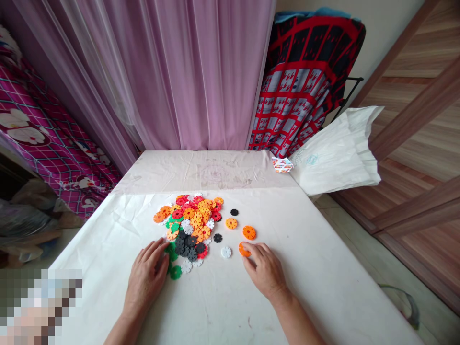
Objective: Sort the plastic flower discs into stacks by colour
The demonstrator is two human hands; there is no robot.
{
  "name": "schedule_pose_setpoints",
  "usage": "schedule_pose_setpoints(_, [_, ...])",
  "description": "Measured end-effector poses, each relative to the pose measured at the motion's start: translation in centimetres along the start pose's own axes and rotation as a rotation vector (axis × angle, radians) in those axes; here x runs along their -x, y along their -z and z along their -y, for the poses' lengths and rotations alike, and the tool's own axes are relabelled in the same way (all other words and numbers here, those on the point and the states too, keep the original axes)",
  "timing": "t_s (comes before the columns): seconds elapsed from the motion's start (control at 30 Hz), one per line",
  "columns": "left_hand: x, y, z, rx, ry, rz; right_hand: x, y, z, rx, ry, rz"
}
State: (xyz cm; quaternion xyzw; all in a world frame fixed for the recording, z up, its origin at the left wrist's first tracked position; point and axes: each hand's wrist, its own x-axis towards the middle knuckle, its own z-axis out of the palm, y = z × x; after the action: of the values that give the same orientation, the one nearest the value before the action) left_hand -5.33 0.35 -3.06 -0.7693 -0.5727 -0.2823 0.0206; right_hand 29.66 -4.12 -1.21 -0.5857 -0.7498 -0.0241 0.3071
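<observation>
A heap of notched plastic flower discs (196, 220) in orange, red, black, green and white lies on the white-covered table. At the heap's left edge rests my left hand (148, 268), palm down, its fingers stretched out beside the green discs (176, 272) and holding nothing. To the right of the heap, my right hand (265, 268) has thumb and fingertips on an orange disc (244, 249), partly hidden by the fingers. Just beyond it lies another orange disc (249, 232). Between heap and right hand are a white disc (226, 252), two black discs (217, 237) and a lighter orange disc (231, 223).
A white bag (338, 153) leans at the table's far right corner beside a small patterned packet (282, 165). Purple curtains (201, 72) hang behind the table (312, 268). A red and black cloth (298, 86) covers something at the back right. The lower left corner is pixelated.
</observation>
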Motion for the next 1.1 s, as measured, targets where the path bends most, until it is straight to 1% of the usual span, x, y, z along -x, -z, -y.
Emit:
schedule_pose_setpoints(0.17, [0.0, -0.1, 0.1, -0.008, 0.002, 0.016, 1.3, 0.3, 0.0, -0.033, -0.077, -0.068])
schedule_pose_setpoints(0.23, [0.0, -0.1, 0.1, -0.010, 0.004, 0.017, 1.4, 0.4, -0.1, -0.002, -0.109, -0.049])
schedule_pose_setpoints(0.33, [0.0, -0.1, 0.1, -0.009, 0.005, 0.015, 1.1, 0.4, -0.2, 0.027, -0.098, 0.020])
schedule_pose_setpoints(0.43, [0.0, -0.1, 0.1, -0.009, -0.003, 0.021, 0.9, 0.1, -0.3, -0.006, -0.102, 0.029])
schedule_pose_setpoints(0.53, [0.0, -0.1, 0.2, -0.012, -0.003, 0.020, 0.4, -0.6, -0.8, -0.086, -0.159, -0.011])
schedule_pose_setpoints(0.67, [-0.1, 0.0, 0.1, -0.017, -0.007, 0.011, -0.8, -1.1, -2.1, -0.152, -0.254, -0.108])
schedule_pose_setpoints(0.8, [-0.1, 0.1, -0.1, -0.018, -0.004, 0.010, -1.1, -0.9, -2.7, -0.098, -0.260, -0.117])
schedule_pose_setpoints(0.97, [-0.1, 0.0, 0.0, -0.013, 0.010, 0.023, -0.3, -0.9, -1.8, 0.034, -0.251, -0.075])
schedule_pose_setpoints(1.1, [0.0, -0.1, 0.1, -0.011, 0.020, 0.031, -0.1, -1.3, -1.5, 0.041, -0.254, -0.064])
